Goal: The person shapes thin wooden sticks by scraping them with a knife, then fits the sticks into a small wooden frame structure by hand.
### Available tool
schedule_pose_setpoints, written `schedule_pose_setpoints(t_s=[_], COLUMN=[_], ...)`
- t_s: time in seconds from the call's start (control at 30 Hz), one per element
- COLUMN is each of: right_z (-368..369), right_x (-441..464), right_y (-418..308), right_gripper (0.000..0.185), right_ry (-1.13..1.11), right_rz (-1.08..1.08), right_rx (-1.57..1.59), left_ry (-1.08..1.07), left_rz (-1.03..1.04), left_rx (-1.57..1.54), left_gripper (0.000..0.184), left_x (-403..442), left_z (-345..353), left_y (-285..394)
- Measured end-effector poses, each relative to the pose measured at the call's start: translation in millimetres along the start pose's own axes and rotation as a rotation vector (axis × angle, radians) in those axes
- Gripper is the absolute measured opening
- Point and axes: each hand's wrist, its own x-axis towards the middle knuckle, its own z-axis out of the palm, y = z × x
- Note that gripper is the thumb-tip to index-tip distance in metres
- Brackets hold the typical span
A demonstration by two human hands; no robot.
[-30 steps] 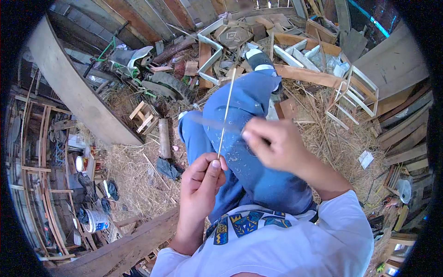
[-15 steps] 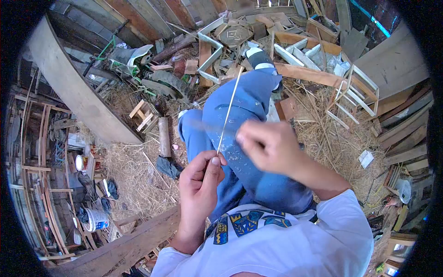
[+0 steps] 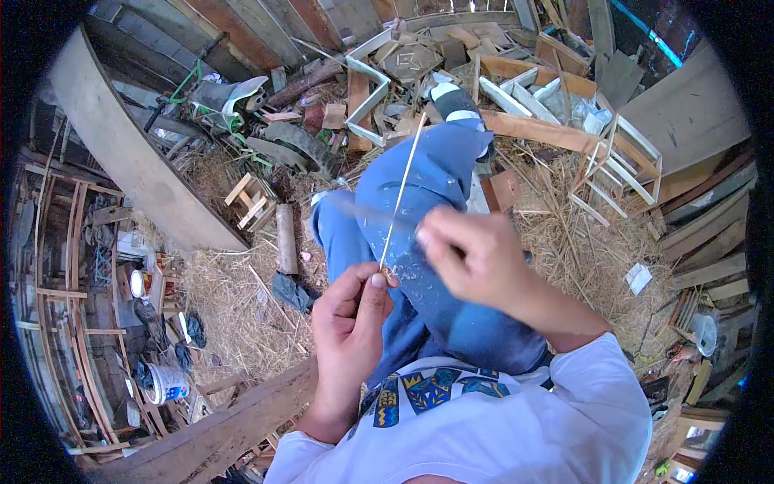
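The thin wooden stick (image 3: 403, 187) was observed slanting over the blue trousers (image 3: 439, 315), upper end leaning right. The left hand (image 3: 350, 313) pinched its lower end between thumb and forefinger, other fingers curled. The right hand (image 3: 472, 252), above the trousers, was closed in a fist; a blurred knife-like blade (image 3: 355, 209) projected from it across the stick. Blade contact could not be determined. Pale flecks (image 3: 407, 278) lay on the trousers; a short log (image 3: 287, 239) was to their left.

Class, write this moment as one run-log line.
left hand: pinches thin stick | right hand: grips blurred knife-like tool, crossing stick in view | trousers: blue, pale-flecked
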Motion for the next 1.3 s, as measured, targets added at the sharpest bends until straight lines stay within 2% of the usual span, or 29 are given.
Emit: schedule_pose_setpoints(t_s=[0.07, 0.13, 0.2, 0.27, 0.33, 0.4, 0.47, 0.53, 0.6, 0.67, 0.73, 0.8, 0.87, 0.93, 1.0, 1.07, 1.1, 1.2, 1.23, 1.3], right_z=[6.3, 3.4, 0.0, 8.8, 4.0, -2.8, -0.8, 2.9, 0.8, -3.8, -1.6, 2.6, 3.5, -0.1, -3.6, 11.6, 13.9, 3.3, 5.2, 2.4], right_x=[-10.7, -7.4, 0.2, -10.4, -8.5, 3.8, 0.3, -7.8, -2.1, 8.3, 2.3, -7.8, -2.6, 8.9, 12.5, 12.3, 13.1, 22.1, 26.3, 31.2], right_y=[-8.7, -8.9, -3.5, -8.4, -5.8, 2.8, -1.9, -8.7, -2.5, 9.3, 4.1, -7.8, -1.0, 4.8, 1.9, 1.5, 3.3, 6.2, 11.7, 20.2], right_gripper=[0.008, 0.008, 0.010, 0.012, 0.010, 0.008, 0.010, 0.013, 0.013, 0.013, 0.013, 0.014, 0.018, 0.019, 0.020, 0.019, 0.021, 0.020, 0.027, 0.029], right_ry=[-0.149, -0.156, -0.030, -0.118, -0.123, -0.020, -0.027, -0.179, -0.175, -0.055, -0.078, -0.252, -0.218, -0.095, -0.160, -0.141, -0.181, -0.197, -0.046, -0.010], right_rz=[-0.129, -0.117, -0.015, -0.149, -0.127, -0.001, -0.025, -0.155, -0.142, -0.005, -0.021, -0.127, -0.126, 0.137, 0.187, 0.239, 0.286, 0.339, 0.230, 0.233], right_rx=[0.085, 0.069, -0.019, 0.069, 0.048, 0.025, -0.022, 0.044, 0.032, 0.082, -0.008, 0.060, 0.050, 0.213, 0.188, 0.616, 0.687, 0.552, 0.426, 0.450], left_ry=[0.000, 0.003, 0.020, 0.028, 0.014, 0.001, -0.010, -0.003, -0.015, -0.020, 0.020, 0.018, 0.012, -0.025, -0.065, -0.106, -0.111, -0.119, -0.122, -0.127], left_rz=[-0.003, -0.025, -0.029, -0.029, -0.016, -0.023, -0.015, 0.001, -0.028, -0.047, -0.016, -0.005, 0.003, 0.005, -0.017, -0.038, -0.042, -0.063, -0.053, -0.046], left_rx=[0.008, 0.024, 0.010, 0.014, -0.011, 0.004, 0.021, -0.007, 0.001, 0.000, 0.003, 0.025, 0.037, 0.094, 0.095, 0.102, 0.101, 0.097, 0.085, 0.075], left_gripper=[0.017, 0.018, 0.018, 0.018, 0.018, 0.018, 0.018, 0.018, 0.019, 0.019, 0.019, 0.020, 0.021, 0.022, 0.021, 0.020, 0.020, 0.020, 0.020, 0.020], left_x=[0.8, 0.5, -1.0, 0.2, -0.1, -1.3, 0.1, 1.7, 1.9, 1.3, 1.1, 2.7, 3.7, 5.1, 4.0, 3.4, 4.5, 7.3, 7.6, 7.8], left_z=[-2.0, -3.4, 2.9, 2.8, -0.4, 0.0, 0.1, -2.4, -5.2, -3.1, 1.0, -1.8, -2.3, -0.8, 3.1, 5.4, 6.0, 2.3, -0.1, -3.9], left_y=[1.1, 1.1, 2.8, 3.8, -0.3, 3.3, 3.5, -2.0, -2.2, -3.1, -4.7, -6.8, -10.2, -12.0, -10.8, -10.4, -11.5, -14.7, -16.7, -23.2])
